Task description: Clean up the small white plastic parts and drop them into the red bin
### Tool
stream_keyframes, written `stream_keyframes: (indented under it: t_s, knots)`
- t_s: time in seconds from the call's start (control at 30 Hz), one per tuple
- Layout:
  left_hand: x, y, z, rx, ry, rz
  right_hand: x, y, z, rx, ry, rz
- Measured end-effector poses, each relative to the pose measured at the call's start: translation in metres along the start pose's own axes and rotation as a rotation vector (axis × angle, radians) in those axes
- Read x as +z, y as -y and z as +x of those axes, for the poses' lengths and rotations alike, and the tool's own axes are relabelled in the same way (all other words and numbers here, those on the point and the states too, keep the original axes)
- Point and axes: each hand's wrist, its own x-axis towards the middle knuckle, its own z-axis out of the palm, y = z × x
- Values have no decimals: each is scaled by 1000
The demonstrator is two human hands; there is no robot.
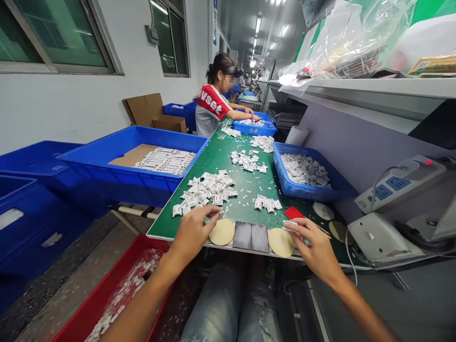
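Note:
My left hand (194, 232) pinches a small white plastic part (221, 214) above the left yellow round pad (222, 232). A similar white part (289, 223) is between the thumb and fingers of my right hand (313, 244), at the upper edge of the right yellow round pad (281, 242). Two dark grey square plates (251, 236) lie side by side between the pads at the table's front edge. Beyond my left hand is a large pile of white parts (210, 187); a smaller pile (268, 204) lies nearer my right hand.
A blue basket (309, 190) of white parts stands on the green table (245, 183) at right, near a red piece (294, 212) and a power strip (399, 183). Blue bins (135, 175) and a red bin (107, 289) are at left. A person (217, 102) works at the far end.

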Motion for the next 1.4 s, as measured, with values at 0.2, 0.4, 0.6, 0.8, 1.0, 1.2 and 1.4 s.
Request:
stream_keyframes:
  t_s: [0.2, 0.4, 0.6, 0.8, 1.0, 1.2, 1.4]
  knots:
    - [23, -4, -12, 225, 79, 311, 11, -8, -14, -269, 52, -255]
    - [26, -3, -22, 246, 52, 417, 12, -8, -23, -163, -36, -390]
    - [27, -4, -9, 233, 109, 463, 7, -7, -9, -254, 21, -500]
    - [16, 3, -14, 292, 159, 397, 3, -13, -9, -278, 120, -408]
    - [18, 3, -6, 304, 156, 421, 5, -12, 0, -276, 130, -429]
    - [20, 0, -7, 255, 119, 401, 8, -13, -6, -263, 113, -403]
    - [-13, -2, -52, 26, 194, 63, 1, 6, -58, -144, -52, -201]
